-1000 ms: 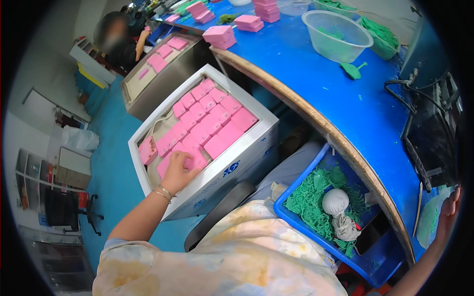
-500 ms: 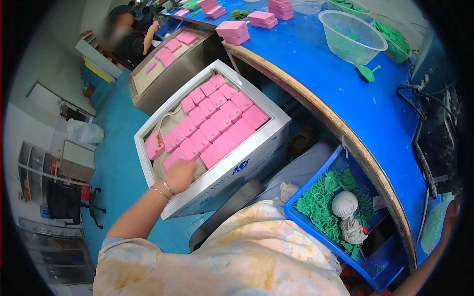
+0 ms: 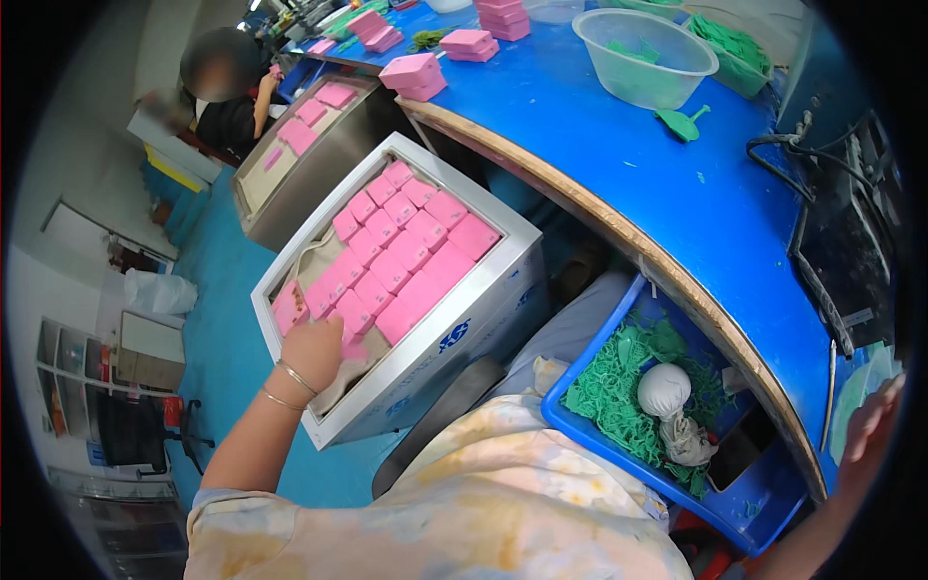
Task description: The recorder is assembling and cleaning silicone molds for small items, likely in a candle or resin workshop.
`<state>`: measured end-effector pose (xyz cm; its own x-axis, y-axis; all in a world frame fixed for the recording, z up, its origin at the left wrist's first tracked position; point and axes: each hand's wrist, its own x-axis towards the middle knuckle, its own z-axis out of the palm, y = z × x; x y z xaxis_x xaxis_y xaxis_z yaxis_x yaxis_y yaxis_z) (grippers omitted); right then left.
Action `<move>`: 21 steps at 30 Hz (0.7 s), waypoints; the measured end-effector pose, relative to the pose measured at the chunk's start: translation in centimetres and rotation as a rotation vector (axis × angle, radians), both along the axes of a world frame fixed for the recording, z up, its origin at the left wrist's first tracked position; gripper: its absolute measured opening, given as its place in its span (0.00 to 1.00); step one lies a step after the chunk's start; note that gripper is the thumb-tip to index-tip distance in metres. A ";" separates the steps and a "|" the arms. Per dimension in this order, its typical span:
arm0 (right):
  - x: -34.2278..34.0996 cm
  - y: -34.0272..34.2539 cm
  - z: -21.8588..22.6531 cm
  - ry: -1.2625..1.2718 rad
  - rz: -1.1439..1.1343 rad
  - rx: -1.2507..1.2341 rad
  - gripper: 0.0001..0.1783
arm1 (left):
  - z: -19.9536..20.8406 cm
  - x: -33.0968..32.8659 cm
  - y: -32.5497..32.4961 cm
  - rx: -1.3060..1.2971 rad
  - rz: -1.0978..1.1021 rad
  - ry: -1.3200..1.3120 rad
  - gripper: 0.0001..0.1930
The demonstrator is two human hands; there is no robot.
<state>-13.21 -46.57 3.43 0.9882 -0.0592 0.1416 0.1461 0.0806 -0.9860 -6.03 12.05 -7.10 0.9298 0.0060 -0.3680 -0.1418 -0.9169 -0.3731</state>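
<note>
My left hand (image 3: 315,350), bangles at its wrist, is at the near left part of a white open-topped box (image 3: 394,360). Its fingers are curled on a pink block (image 3: 354,347), which is blurred and partly hidden by the hand. Beside it, rows of pink blocks (image 3: 391,270) lie close together on beige cloth (image 3: 334,394) inside the box. A pink block with brown spots (image 3: 290,307) sits apart at the left. My right hand (image 3: 873,421) is at the far right edge with fingers stretched out, beside a pale green sheet-like thing (image 3: 856,394).
A blue tray (image 3: 572,425) with green scraps (image 3: 619,394) and a tied white pouch (image 3: 665,391) stands at my right. On the blue table (image 3: 619,164) are stacked pink blocks (image 3: 414,77), a translucent tub (image 3: 644,63) and cables (image 3: 797,193). A person (image 3: 227,116) sits at the far left.
My left hand has drawn slightly left across the box, and a pink block now shows by its fingers. My right hand has come further into view. The whole view has shifted a little.
</note>
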 end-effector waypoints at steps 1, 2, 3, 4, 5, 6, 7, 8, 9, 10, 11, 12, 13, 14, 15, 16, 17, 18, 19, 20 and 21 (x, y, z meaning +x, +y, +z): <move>-0.7 2.0 -0.1 0.010 -0.126 -0.074 0.10 | 1.7 1.1 -2.4 -0.190 0.061 -0.084 0.15; -1.3 4.7 -0.9 0.019 -0.257 -0.147 0.11 | 2.8 2.2 -4.5 -0.399 -0.033 -0.098 0.17; 0.1 7.3 -3.0 0.031 -0.225 -0.177 0.11 | 3.8 2.0 -6.3 -0.570 -0.077 -0.123 0.20; 1.0 10.6 -3.7 0.041 -0.211 -0.232 0.11 | 4.5 2.1 -8.2 -0.757 -0.118 -0.121 0.22; 1.4 13.0 -3.5 0.160 -0.127 -0.151 0.09 | 5.0 2.5 -10.4 -0.959 -0.180 -0.110 0.24; 1.5 14.1 -4.1 0.224 -0.004 -0.103 0.13 | 5.6 2.9 -13.0 -1.190 -0.130 0.059 0.27; 1.6 14.7 -5.0 0.123 0.090 -0.149 0.15 | 6.4 3.0 -15.7 -1.410 -0.087 0.247 0.30; 2.2 15.2 -6.2 0.026 0.200 -0.193 0.17 | 6.9 3.0 -17.7 -1.440 -0.101 0.371 0.33; 2.7 15.6 -6.8 -0.008 0.267 -0.161 0.19 | 7.1 2.9 -19.7 -1.510 -0.140 0.403 0.33; 2.9 15.8 -7.3 -0.038 0.332 -0.129 0.22 | 7.0 2.7 -21.6 -1.577 -0.176 0.443 0.33; 2.7 16.2 -7.7 0.008 0.298 0.048 0.25 | 6.4 2.8 -23.2 -1.595 -0.374 0.380 0.34; 2.5 16.5 -8.1 0.044 0.262 0.228 0.28 | 6.0 2.9 -24.6 -1.609 -0.568 0.310 0.34; 2.7 16.4 -8.7 -0.008 0.222 0.271 0.34 | 6.8 2.9 -25.9 -1.527 -0.801 0.191 0.36; 2.5 16.2 -8.5 0.080 0.171 0.422 0.36 | 6.9 2.5 -27.3 -1.520 -0.911 0.141 0.38; 2.4 15.9 -8.5 0.070 0.159 0.426 0.36 | 6.4 2.1 -27.8 -1.458 -0.949 0.127 0.39; 2.6 15.5 -8.6 0.057 0.151 0.427 0.36 | 5.7 1.9 -28.4 -1.395 -0.987 0.104 0.40; 2.4 15.2 -8.8 0.070 0.147 0.458 0.35 | 5.5 1.9 -29.0 -1.408 -1.016 0.112 0.40; 2.3 14.8 -8.9 0.116 0.148 0.501 0.32 | 5.3 1.9 -29.4 -1.460 -1.010 0.088 0.41; 2.3 14.4 -8.5 0.178 0.158 0.573 0.30 | 5.2 2.2 -29.8 -1.511 -1.001 0.062 0.42; 2.3 14.0 -8.2 0.241 0.171 0.647 0.28 | 5.1 2.6 -30.1 -1.517 -1.015 0.060 0.42; 2.2 13.8 -8.2 0.235 0.167 0.642 0.28 | 5.1 2.9 -30.3 -1.565 -1.034 0.098 0.42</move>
<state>-11.05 -32.81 -4.76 0.9914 0.0956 -0.0893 -0.1303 0.6599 -0.7400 -3.13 -18.28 -2.03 0.3244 -0.8207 0.4704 -0.7556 0.0744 0.6508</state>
